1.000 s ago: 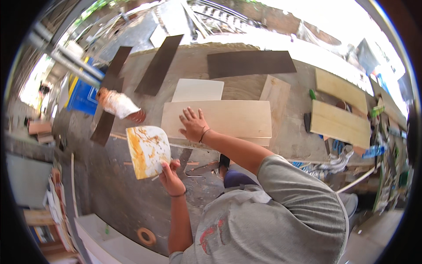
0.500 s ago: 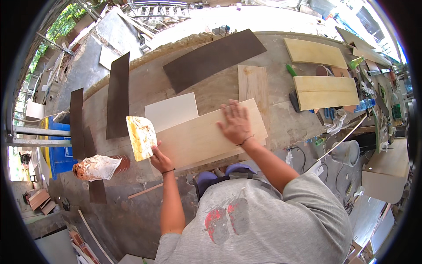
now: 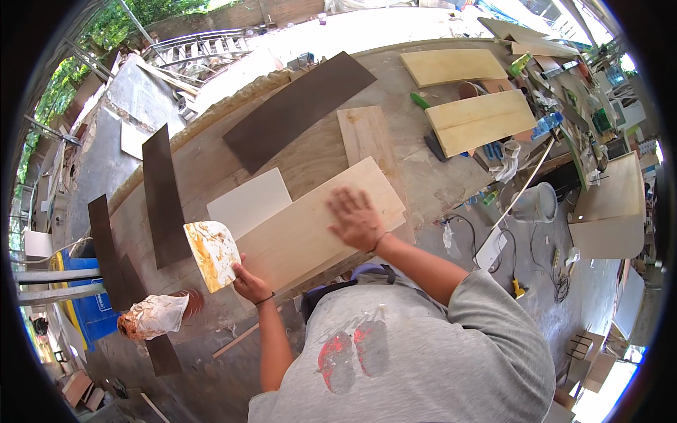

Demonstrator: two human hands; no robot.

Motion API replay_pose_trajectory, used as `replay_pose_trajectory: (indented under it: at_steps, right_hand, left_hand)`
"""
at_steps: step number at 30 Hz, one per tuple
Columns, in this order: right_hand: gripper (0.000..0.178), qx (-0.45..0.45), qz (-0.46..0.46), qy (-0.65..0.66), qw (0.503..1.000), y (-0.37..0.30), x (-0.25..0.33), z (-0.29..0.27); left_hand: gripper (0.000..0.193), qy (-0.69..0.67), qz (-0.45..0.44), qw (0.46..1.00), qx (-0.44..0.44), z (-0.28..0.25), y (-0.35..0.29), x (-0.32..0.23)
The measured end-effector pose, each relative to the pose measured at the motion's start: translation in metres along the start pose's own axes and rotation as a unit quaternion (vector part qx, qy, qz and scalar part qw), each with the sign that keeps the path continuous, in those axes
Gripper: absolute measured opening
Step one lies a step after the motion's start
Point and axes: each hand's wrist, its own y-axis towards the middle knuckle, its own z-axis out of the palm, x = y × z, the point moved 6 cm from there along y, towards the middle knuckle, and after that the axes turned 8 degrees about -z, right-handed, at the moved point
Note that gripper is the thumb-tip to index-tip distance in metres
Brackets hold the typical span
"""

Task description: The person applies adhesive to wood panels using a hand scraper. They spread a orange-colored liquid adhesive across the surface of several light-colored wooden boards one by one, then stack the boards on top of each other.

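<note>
A pale plywood board [image 3: 310, 225] lies in front of me on the worktable, at a slant. My right hand [image 3: 355, 218] rests flat on its right half, palm down with the fingers stretched. In my left hand [image 3: 250, 282], at the board's left end, is a white spreader [image 3: 211, 255] smeared with yellow-brown glue, gripped by its edge between thumb and fingers. Behind the board lies a white rectangular panel [image 3: 250, 201], partly covered by it. A second pale plank [image 3: 363, 134] reaches out from beneath the board's far right end.
Dark brown panels [image 3: 300, 109] lie on the worktable [image 3: 430, 187] behind and to the left. A glue-stained, plastic-wrapped reddish container [image 3: 159, 315] lies by the left edge. Two yellowish boards [image 3: 479, 121] sit at the right, near bottles and scraps. A bucket [image 3: 534, 204] and cables stand on the floor.
The whole view has turned, shifting the table's contents in the picture. My right hand has slid slightly toward me on the board. My left hand still grips the spreader.
</note>
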Motion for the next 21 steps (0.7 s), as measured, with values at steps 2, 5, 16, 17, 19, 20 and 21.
replay_pose_trajectory:
  at_steps: [2,5,16,17,19,20,21]
  right_hand:
    - [0.062,-0.088,0.072,-0.065,0.991,-0.028,-0.054,-0.015]
    - [0.06,0.192,0.242,-0.185,0.933,-0.062,-0.107,-0.037]
    - [0.031,-0.189,0.141,0.801,0.55,0.01,-0.004,-0.041]
    - [0.033,-0.212,0.134,0.769,0.588,0.009,-0.022,-0.037]
    - [0.035,-0.295,0.155,0.77,0.544,0.011,-0.039,-0.04]
    - [0.035,-0.333,0.158,0.757,0.539,0.008,-0.052,-0.033]
    - [0.035,-0.318,0.156,0.764,0.54,0.008,-0.061,-0.02]
  left_hand:
    - [0.045,-0.001,0.005,1.0,0.004,0.004,-0.001,-0.002]
    - [0.046,0.015,-0.013,1.0,0.012,0.008,-0.002,-0.003]
    - [0.032,-0.087,0.056,0.902,0.418,0.16,-0.113,-0.085]
    - [0.033,-0.025,0.143,0.905,0.4,0.166,-0.113,-0.083]
    - [0.046,0.085,0.208,0.911,0.346,0.167,-0.108,-0.089]
    - [0.051,0.159,0.241,0.895,0.341,0.168,-0.105,-0.085]
    - [0.051,0.164,0.235,0.9,0.328,0.171,-0.098,-0.07]
